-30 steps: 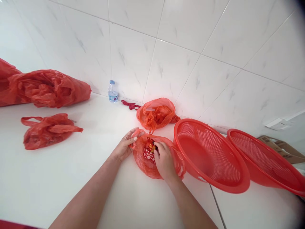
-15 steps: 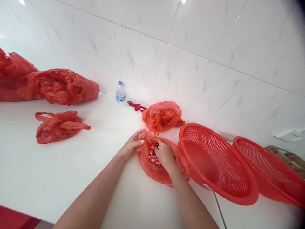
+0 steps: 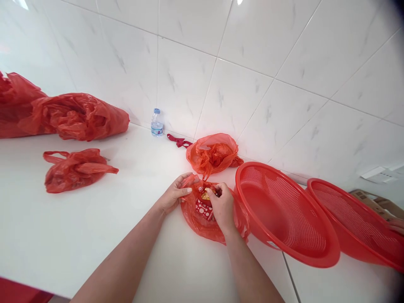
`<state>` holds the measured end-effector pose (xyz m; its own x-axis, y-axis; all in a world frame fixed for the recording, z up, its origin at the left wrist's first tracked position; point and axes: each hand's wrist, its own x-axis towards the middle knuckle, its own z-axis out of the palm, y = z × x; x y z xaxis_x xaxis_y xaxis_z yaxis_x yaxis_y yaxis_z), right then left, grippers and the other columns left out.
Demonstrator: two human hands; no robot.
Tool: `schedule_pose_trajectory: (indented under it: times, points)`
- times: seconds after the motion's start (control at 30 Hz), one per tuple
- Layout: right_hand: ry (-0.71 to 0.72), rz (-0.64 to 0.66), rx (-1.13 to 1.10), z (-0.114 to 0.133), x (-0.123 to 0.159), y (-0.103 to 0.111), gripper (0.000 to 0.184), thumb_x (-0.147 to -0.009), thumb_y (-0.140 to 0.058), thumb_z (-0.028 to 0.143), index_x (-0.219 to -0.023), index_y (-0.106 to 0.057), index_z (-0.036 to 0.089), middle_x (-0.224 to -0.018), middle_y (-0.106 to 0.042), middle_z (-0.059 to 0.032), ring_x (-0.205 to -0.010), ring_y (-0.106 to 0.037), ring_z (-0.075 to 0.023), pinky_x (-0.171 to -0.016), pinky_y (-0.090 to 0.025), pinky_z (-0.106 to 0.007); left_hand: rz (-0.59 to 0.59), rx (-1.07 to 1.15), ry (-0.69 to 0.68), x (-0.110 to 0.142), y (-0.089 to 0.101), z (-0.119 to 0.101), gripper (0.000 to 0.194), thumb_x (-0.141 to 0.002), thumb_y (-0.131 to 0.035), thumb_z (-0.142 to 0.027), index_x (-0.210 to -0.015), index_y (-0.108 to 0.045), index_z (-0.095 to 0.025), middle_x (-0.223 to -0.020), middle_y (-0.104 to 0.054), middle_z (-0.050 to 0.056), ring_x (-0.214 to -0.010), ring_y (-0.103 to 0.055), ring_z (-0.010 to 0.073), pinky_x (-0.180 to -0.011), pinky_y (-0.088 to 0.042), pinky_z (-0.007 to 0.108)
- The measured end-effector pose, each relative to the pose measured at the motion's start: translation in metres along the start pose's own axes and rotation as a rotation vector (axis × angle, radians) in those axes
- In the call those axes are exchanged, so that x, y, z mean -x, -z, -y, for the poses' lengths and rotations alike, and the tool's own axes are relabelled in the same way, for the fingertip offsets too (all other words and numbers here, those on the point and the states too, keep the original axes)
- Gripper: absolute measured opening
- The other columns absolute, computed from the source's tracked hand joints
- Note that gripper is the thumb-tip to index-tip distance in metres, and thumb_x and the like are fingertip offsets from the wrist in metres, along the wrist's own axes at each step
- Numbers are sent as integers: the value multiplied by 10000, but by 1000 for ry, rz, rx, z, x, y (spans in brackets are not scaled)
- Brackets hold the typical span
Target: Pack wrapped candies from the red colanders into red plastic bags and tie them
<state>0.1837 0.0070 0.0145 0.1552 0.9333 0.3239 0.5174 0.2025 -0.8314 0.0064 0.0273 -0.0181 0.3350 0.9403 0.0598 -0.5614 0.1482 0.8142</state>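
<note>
A red plastic bag point(image 3: 202, 227) lies opened out on the white table in front of me. My left hand point(image 3: 174, 195) pinches its left edge between thumb and fingers. My right hand point(image 3: 223, 206) is over the bag's mouth with thumb and fingertips closed together; a small shiny red and gold item point(image 3: 205, 196) shows at the fingertips, but I cannot tell exactly what is gripped. Just below, inside the bag, sits a red packet with white dots point(image 3: 204, 209). The rest of the contents is covered by my right hand.
Two red perforated plastic baskets point(image 3: 284, 256) stand at right, another person's hand point(image 3: 397, 226) at the farther one. Behind my bag is another red bag point(image 3: 214, 153). A water bottle point(image 3: 157, 123), a small tied bag point(image 3: 75, 170) and large bags point(image 3: 78, 118) are leftward.
My right hand has lifted slightly out of the bag's contents, and the gold item now shows at its fingertips. My left hand keeps its hold. Another person's hand has appeared at far right.
</note>
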Motion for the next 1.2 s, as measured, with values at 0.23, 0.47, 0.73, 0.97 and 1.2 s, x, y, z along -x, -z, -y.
schedule_pose_trajectory:
  times: [0.23,0.47,0.73,0.97,1.2]
  points:
    - [-65,-14,-60,-3,11,-9,311,-782,-589,397,-655,-373,214,-616,-415,65,-558,-397,-101,-525,-358,-221,14,-121,-69,-2,-3,8,635,-690,-770,-222,-1259,-487,-225,-1242,-592,119,-1057,-601,279,-902,-473,406]
    - [-86,24,-139,-2,18,-11,279,-761,-613,408,-694,-429,209,-659,-468,54,-600,-440,-110,-564,-384,-227,23,-187,-71,-3,-7,12,571,-648,-797,-207,-1165,-554,-202,-1098,-657,75,-945,-636,226,-870,-491,369]
    - [-112,67,-219,-12,18,0,296,-825,-524,429,-651,-453,201,-617,-483,44,-581,-443,-112,-537,-375,-223,-26,-142,-24,-4,-8,14,476,-614,-823,-221,-1022,-584,-169,-911,-685,39,-776,-652,178,-758,-524,322]
    - [-141,156,-258,-12,17,4,265,-812,-537,421,-677,-485,200,-646,-530,31,-602,-492,-126,-555,-423,-231,-38,-157,-17,-2,-7,14,461,-617,-822,-227,-1006,-583,-168,-871,-686,35,-731,-647,162,-727,-529,306]
    - [-114,184,-189,-14,19,13,154,-778,-553,315,-861,-619,204,-852,-681,-19,-785,-626,-187,-705,-494,-289,-71,-170,-93,-4,0,13,497,-661,-787,-213,-1105,-563,-193,-1073,-669,70,-905,-645,204,-838,-507,345]
